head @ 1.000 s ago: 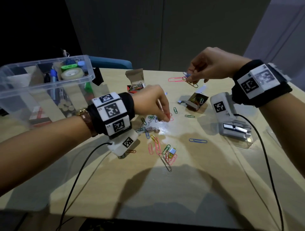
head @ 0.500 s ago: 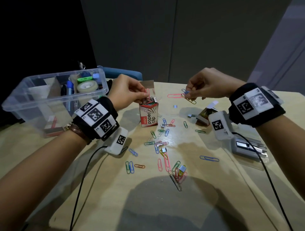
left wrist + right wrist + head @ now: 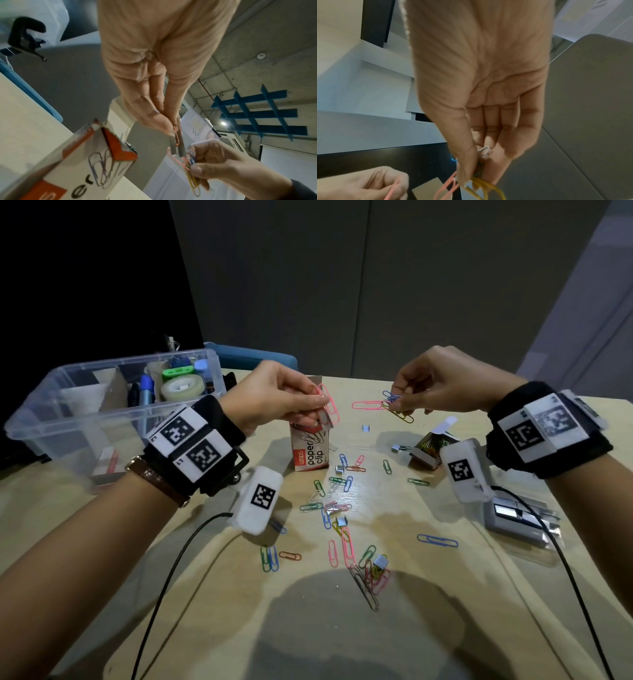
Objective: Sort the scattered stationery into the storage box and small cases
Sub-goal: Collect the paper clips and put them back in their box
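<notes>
**Paper clips pinched in both hands above the table**

Paper clips are what I hold in both hands; my left hand (image 3: 274,397) pinches pink clips (image 3: 328,405) between thumb and fingertips, right over the open top of the paper clip box (image 3: 310,448); I count two in the head view, their long axes running steeply downward and a little to the right, lower ends just at the box mouth; the box stands upright on the table (image 3: 428,611), its flap raised behind my fingers.

My right hand (image 3: 442,385) is closed in a pinch on a mixed bunch of clips (image 3: 394,402); one large pink one sticks out toward the left with its long axis nearly level, one yellow one hangs down to the right, and a few blue ones are gathered at my fingertips, too tangled to count; the right wrist view adds a white one inside the pinch.

Loose clips (image 3: 337,505) lie scattered on the table in front of the box, pointing every way, too many and too overlapped for an exact count; one second small box (image 3: 428,448) lies on its side to the right, open, with clips inside; one clear storage box (image 3: 113,412) sits at far left holding a tape roll (image 3: 181,387) and markers; one grey staple case (image 3: 517,517) rests near my right wrist.
</notes>
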